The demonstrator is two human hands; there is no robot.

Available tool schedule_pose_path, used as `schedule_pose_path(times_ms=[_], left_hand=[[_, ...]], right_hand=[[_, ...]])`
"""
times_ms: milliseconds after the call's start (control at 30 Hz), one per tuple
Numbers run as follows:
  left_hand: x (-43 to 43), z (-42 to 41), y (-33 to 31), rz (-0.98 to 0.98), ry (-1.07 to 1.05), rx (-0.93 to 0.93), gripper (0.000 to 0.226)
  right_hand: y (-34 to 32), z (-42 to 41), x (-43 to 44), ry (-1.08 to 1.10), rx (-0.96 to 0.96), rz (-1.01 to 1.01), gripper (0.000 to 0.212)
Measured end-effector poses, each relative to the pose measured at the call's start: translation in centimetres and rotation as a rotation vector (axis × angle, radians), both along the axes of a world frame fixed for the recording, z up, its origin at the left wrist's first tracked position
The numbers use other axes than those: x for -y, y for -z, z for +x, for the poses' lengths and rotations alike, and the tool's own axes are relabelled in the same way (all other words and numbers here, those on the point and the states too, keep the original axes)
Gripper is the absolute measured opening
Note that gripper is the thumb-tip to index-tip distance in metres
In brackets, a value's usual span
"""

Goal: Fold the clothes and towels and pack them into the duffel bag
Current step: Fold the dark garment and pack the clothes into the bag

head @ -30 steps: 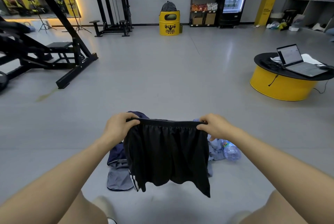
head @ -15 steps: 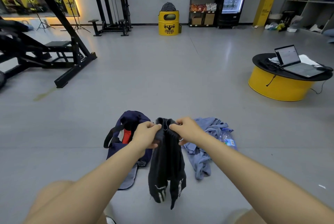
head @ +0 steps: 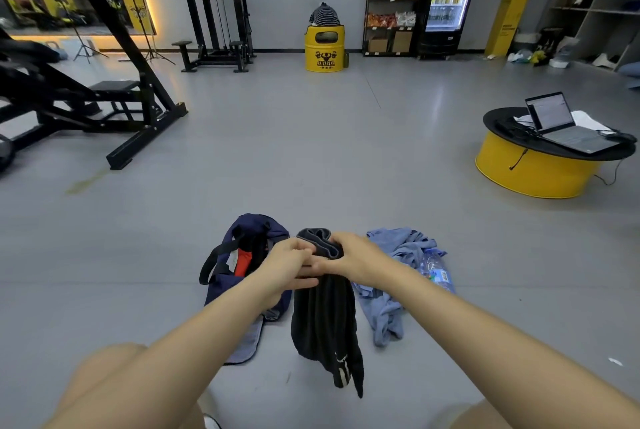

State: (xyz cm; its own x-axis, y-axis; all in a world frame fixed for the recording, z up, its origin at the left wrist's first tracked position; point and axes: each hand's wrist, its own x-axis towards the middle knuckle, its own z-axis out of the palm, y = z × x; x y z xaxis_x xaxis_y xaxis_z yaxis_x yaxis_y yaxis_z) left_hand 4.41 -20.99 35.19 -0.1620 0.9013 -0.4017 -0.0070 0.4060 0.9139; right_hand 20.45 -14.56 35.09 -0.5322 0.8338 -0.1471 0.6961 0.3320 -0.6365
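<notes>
Black shorts (head: 323,321) hanging lengthwise, waistband up, hems down, left hand (head: 287,267) and right hand (head: 356,257) grips pinching waistband

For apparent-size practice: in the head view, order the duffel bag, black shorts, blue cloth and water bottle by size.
1. duffel bag and black shorts: alike, bag partly hidden
2. blue cloth
3. water bottle
</notes>
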Motion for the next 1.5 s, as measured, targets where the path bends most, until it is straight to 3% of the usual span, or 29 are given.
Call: schedule_pose_path(times_ms=[67, 133, 200, 233, 333, 433, 567, 633, 733, 833, 1100, 1233, 1333, 1500], left_hand=[[0.3, -0.4, 0.2, 0.086, 0.056, -0.190, 0.017], [-0.1, -1.6, 0.5, 0.280, 0.062, -0.614, 0.018], [-0.5, -3.0, 0.6, 0.458, 0.141, -0.935, 0.035], [-0.7, -3.5, 0.5, 0.524, 0.205, -0.990, 0.040], [-1.6, -4.6, 0.1, 0.611, 0.329, -1.015, 0.028], [-2.2, -5.4, -0.6, 0.543, 0.434, -0.979, 0.020], [-2.5, -6.7, -0.1, 0.429, 0.579, -1.151, 0.050], [-2.3, -7.1, 0.0, 0.442, 0.578, -1.254, 0.052], [-1.7, -7.5, -0.1, 0.532, 0.549, -1.347, 0.031], [-1.2, -7.7, 0.5, 0.602, 0.538, -1.382, 0.027], [-0.2, -5.8, 1.3, 0.494, 0.372, -1.213, 0.033], [-1.3, -5.7, 2.3, 0.469, 0.389, -1.167, 0.022], [-3.2, -5.7, 3.3, 0.510, 0.447, -1.211, 0.035], [-7.7, -6.4, 5.5, 0.519, 0.419, -1.242, 0.024]], right_hand=[[0.1, 0.1, -0.1, -0.005, 0.021, 0.085, 0.030], [-0.4, 0.4, -0.2, -0.024, 0.020, 0.123, 0.015], [-1.1, 0.6, -0.1, -0.052, 0.014, 0.119, 0.011], [-1.3, 0.8, -0.2, -0.064, 0.009, 0.117, 0.009], [-1.9, 1.1, -0.5, -0.089, -0.009, 0.138, 0.010], [-2.3, 1.5, -0.8, -0.099, -0.037, 0.139, 0.009], [-2.4, 1.9, -1.0, -0.124, -0.026, 0.128, 0.007], [-2.2, 2.3, -1.1, -0.136, -0.005, 0.124, 0.004], [-2.0, 3.0, -1.1, -0.129, 0.006, 0.091, 0.007], [-1.8, 3.4, -1.0, -0.128, 0.023, 0.088, 0.005], [-1.0, 3.5, -1.5, -0.115, 0.019, 0.086, 0.009], [0.2, 3.5, -2.3, -0.078, 0.013, 0.091, 0.014], [1.8, 2.8, -3.4, -0.046, 0.068, 0.116, 0.016], [4.2, 1.5, -7.1, -0.022, 0.138, 0.181, 0.022]])
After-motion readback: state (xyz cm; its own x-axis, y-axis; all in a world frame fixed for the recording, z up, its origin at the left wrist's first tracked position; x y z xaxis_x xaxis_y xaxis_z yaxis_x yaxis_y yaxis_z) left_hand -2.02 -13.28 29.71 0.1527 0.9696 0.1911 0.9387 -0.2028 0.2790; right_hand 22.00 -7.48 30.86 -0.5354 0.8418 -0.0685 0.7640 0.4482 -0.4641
